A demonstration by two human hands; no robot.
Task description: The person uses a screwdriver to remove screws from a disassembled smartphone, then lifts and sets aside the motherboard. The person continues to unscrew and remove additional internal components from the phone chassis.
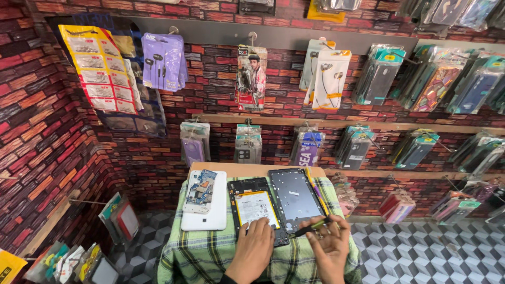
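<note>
- Tablet chassis (pixel 256 210), back off, lies mid-surface on the checked cloth (pixel 200 255); your left hand (pixel 253 252) rests flat on its lower edge, gripping nothing.
- Right hand (pixel 330 248) pinches a dark screwdriver (pixel 310 227), tip near the chassis corner.
- Handling: likely thin, light, fragile (exposed battery, boards). Hold by the frame edges.
- Around: detached screen panel (pixel 295 199) touching on the right, white back cover (pixel 206 213) with a circuit board (pixel 200 190) on the left. Crowded, little room to slide.

Yellow blister strip (pixel 100 68) upper left wall; purple earphone pack (pixel 163 61) beside it; white earphone packs (pixel 327 78) right of centre; dark tablet screen panel (pixel 295 199) on table.
</note>
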